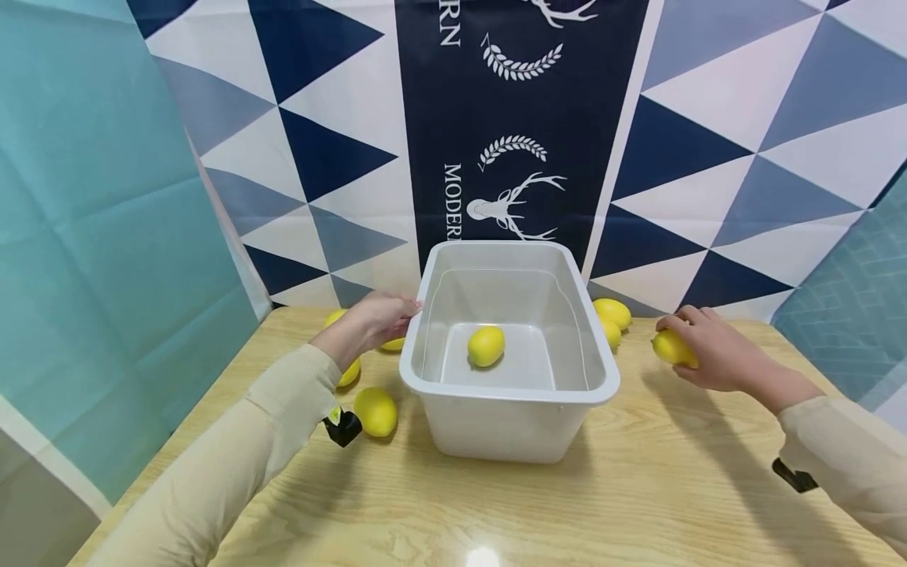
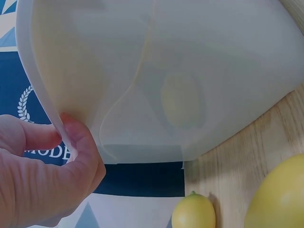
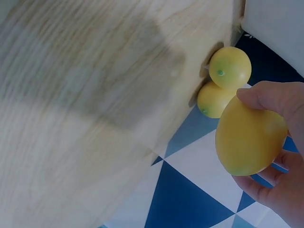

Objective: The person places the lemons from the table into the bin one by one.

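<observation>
A light grey plastic bin (image 1: 506, 429) stands on the wooden table, one lemon (image 1: 486, 346) lying on its floor. My left hand (image 1: 379, 319) pinches the bin's left rim between thumb and fingers, as the left wrist view shows closely. Out to the right of the bin, my right hand (image 1: 719, 354) grips another lemon (image 3: 251, 135) above the table, thumb on one side and fingers on the other. Through the bin's wall in the left wrist view, the lemon inside appears as a faint yellow shape.
Left of the bin, a lemon (image 1: 375, 412) lies near its front corner, with several more behind, partly hidden by my left arm. Two lemons (image 1: 612, 313) sit close together behind the bin's right side. A patterned cloth (image 1: 340, 142) hangs along the table's far edge.
</observation>
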A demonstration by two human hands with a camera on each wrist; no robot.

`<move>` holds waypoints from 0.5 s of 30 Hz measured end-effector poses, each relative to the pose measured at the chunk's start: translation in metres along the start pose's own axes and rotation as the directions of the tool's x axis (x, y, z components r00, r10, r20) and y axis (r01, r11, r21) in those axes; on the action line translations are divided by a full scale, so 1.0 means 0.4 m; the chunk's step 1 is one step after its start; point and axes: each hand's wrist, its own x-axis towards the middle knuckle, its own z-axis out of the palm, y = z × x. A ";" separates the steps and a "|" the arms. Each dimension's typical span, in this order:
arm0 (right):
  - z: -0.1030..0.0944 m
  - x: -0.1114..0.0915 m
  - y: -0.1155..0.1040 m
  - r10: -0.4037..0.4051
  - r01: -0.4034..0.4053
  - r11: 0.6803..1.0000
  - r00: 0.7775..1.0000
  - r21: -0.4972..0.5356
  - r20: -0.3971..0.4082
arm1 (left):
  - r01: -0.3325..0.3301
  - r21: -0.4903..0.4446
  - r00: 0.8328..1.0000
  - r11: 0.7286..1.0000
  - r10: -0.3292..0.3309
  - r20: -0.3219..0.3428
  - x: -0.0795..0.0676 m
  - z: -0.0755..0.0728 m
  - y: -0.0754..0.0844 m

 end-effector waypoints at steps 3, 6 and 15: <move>-0.011 0.007 -0.006 0.003 -0.003 1.000 1.000 -0.007 0.021 | 0.007 0.001 1.000 1.000 -0.007 0.000 -0.003 0.002 -0.005; -0.021 0.018 -0.011 -0.004 0.004 1.000 1.000 -0.017 0.022 | 0.004 -0.002 1.000 1.000 -0.004 0.000 -0.005 0.003 -0.005; -0.045 0.065 -0.035 0.034 -0.034 0.999 0.994 0.001 0.103 | -0.001 -0.001 1.000 1.000 0.001 -0.010 -0.006 0.003 -0.001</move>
